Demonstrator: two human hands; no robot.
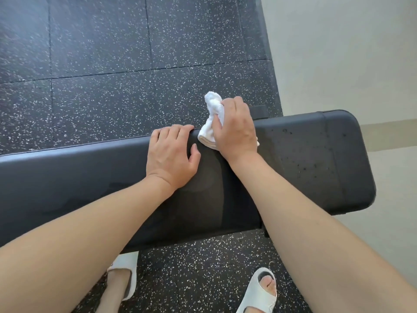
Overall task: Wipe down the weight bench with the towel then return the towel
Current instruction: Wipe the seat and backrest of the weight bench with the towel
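Note:
The black padded weight bench runs across the view from left to right. A small white towel is bunched at the bench's far edge, with my right hand closed on it and pressing it to the pad. My left hand lies flat on the pad just left of the towel, its fingers curled over the far edge and holding nothing. Small dark droplets speckle the right end of the bench.
Dark speckled rubber floor tiles lie beyond and under the bench. A pale wall rises on the right, close to the bench's right end. My feet in white sandals stand on the near side.

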